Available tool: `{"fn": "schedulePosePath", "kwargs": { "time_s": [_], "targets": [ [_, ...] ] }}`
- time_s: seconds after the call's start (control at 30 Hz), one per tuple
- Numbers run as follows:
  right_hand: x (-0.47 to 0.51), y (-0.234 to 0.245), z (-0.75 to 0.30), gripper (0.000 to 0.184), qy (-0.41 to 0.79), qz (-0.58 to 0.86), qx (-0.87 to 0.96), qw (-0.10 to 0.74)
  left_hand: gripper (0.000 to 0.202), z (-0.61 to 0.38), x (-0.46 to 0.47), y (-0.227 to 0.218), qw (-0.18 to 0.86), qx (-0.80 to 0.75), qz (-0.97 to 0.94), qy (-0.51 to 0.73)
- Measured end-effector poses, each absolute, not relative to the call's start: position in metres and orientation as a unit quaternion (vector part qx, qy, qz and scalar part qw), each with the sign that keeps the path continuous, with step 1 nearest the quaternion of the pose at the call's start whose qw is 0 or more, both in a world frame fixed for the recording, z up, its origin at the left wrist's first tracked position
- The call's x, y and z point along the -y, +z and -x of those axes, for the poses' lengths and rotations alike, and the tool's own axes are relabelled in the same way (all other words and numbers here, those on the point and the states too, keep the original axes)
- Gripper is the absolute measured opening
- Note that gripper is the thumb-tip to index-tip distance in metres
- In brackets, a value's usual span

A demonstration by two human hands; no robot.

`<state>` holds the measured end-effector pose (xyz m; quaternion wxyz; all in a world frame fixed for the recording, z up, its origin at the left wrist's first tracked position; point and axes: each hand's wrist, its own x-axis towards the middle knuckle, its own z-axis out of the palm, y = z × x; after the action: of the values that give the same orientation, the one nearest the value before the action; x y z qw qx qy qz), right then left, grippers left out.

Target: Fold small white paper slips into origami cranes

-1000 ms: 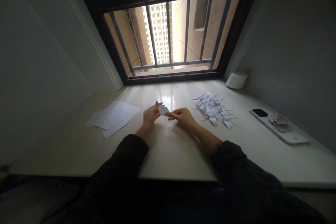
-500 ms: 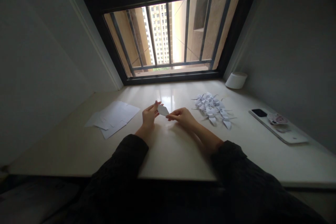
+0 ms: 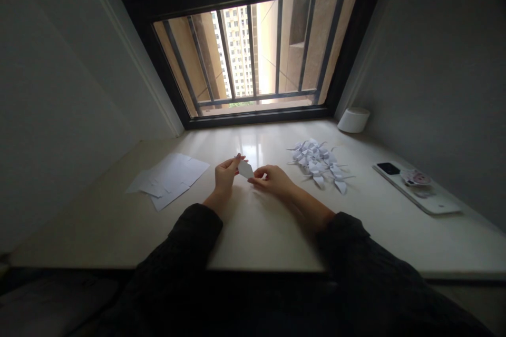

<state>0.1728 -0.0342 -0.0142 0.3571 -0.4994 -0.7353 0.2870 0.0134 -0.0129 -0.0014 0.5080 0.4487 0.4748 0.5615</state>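
Note:
A small folded piece of white paper (image 3: 245,169) is held just above the pale sill-like tabletop (image 3: 256,221), between both my hands. My left hand (image 3: 224,176) pinches its left end with fingertips together. My right hand (image 3: 272,179) pinches its lower right corner. Both forearms in dark sleeves reach in from the bottom of the view.
A loose stack of white paper sheets (image 3: 168,179) lies to the left. A heap of several folded white paper cranes (image 3: 319,163) lies to the right. Farther right are a white phone (image 3: 417,195) with a round sticker and a white cylinder (image 3: 353,119) by the barred window (image 3: 253,52).
The folded paper has turned slightly between my fingers and both hands have dropped a little toward the tabletop. The view has shifted slightly.

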Motion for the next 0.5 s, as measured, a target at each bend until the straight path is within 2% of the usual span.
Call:
{"fn": "schedulePosePath", "kwargs": {
  "time_s": [0.2,0.4,0.5],
  "targets": [
    [0.0298,-0.0207,-0.1717,0.038,0.4,0.456,0.672,0.424,0.034,-0.0178,0.0187,-0.001,0.47,-0.435,-0.556,0.53],
    [0.0262,-0.0192,-0.1738,0.041,0.467,0.46,0.556,0.511,0.047,-0.0184,0.0187,0.0004,0.523,-0.434,-0.534,0.503],
    [0.0258,-0.0144,-0.1749,0.04,0.486,0.474,0.488,0.549,0.042,-0.0183,0.0184,-0.002,0.512,-0.433,-0.57,0.475]
  ]
}}
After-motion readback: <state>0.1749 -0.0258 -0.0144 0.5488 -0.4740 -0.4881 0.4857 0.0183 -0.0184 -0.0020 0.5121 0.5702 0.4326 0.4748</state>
